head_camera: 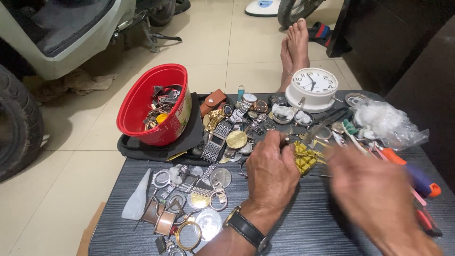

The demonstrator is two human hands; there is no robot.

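1. The yellow watch band (305,159) lay mid-desk (303,223), just under the left hand (271,173), whose grip pinched a small part.
2. The right hand (374,194) was blurred; its grip couldn't be told.
3. A red bowl (142,102) and white clock (313,87) stood behind.

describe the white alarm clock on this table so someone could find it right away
Start at the dark table's far edge, just in front of the bare feet. The white alarm clock lies there on its back, face up. It is the only big round white dial; the watches near it are far smaller.
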